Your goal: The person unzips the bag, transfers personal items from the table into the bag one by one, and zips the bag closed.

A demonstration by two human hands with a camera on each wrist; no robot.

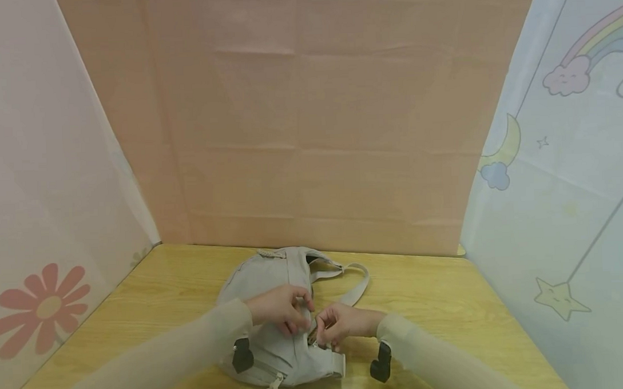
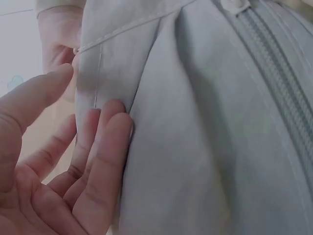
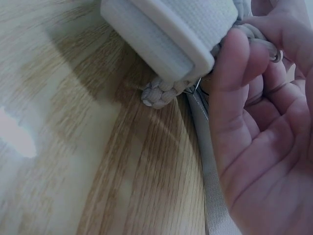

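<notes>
A light grey sling bag [image 1: 263, 276] lies on the table in the head view. My left hand [image 1: 280, 310] rests on it, its fingers against the cloth [image 2: 161, 147] and the thumb held apart from them in the left wrist view. Beside the bag's right edge, my right hand [image 1: 347, 324] pinches a braided cord zipper pull [image 3: 259, 39], partly hidden by the fingers. Close by in the right wrist view are a strap end with a pale plastic buckle [image 3: 171, 44] and another bit of braided cord [image 3: 164, 93].
The bag's strap [image 1: 363, 281] loops out over the wooden table [image 1: 423, 293] to the right. Another zipper with a cord pull [image 1: 271, 387] sits at the bag's near end. Cloth walls stand around the table, the back one [image 1: 309, 131] orange.
</notes>
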